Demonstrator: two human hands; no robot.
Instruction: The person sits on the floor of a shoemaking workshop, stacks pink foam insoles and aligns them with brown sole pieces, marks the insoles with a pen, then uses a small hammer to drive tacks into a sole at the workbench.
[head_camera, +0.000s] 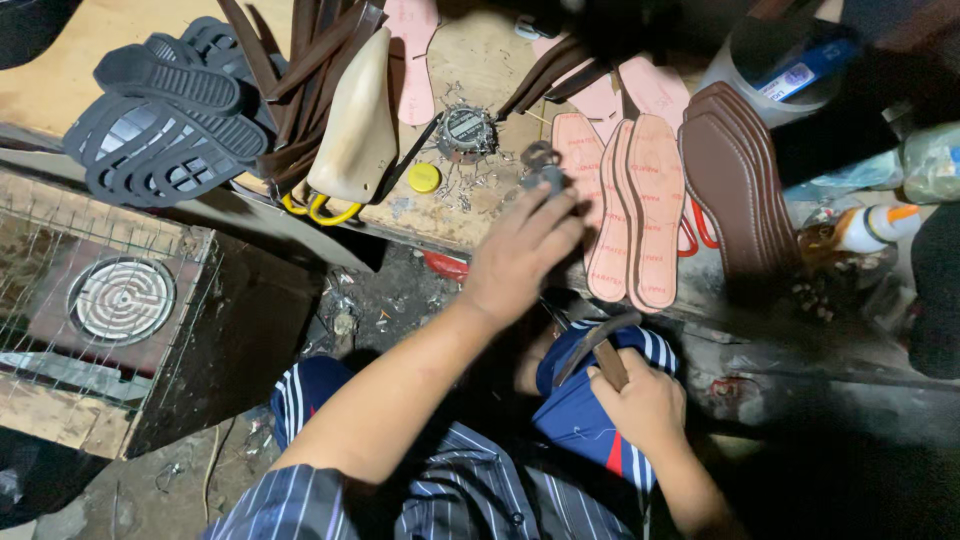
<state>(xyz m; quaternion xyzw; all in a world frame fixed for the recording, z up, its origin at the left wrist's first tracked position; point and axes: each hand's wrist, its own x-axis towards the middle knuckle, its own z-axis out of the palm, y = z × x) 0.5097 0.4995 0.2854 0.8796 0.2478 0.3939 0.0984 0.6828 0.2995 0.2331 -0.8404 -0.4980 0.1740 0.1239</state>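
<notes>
The left hand (520, 255) is reaching forward over the near edge of the worktop (470, 225), fingers curled around a small dark metal tool (543, 165), which looks like pincers or pliers, though blur is hiding its exact shape. That grip is closing narrowly on the tool, with the tool's head sticking out past the fingertips, away from the body and towards the scattered small nails (455, 190) and the round tin (466, 128) lying just beyond it.

The right hand (645, 400) is resting low over the lap, well back from the worktop, and is wrapping fully around the wooden handle of a hammer (600, 345). The hammer's long axis is running up and to the left from the fist, so its dark head is pointing towards the left forearm rather than towards the worktop.

So the left hand is the nearer one to everything on the worktop: the tin and nails are lying just ahead and slightly left of its grip, while the pink insoles (640, 210) are lying just to its right, their long axes running away from the person. The brown insoles (735, 175) are lying further right. A pale shoe last (355, 125) is standing left of the tin, beside black soles (165, 120) and brown leather strips (300, 70).
</notes>
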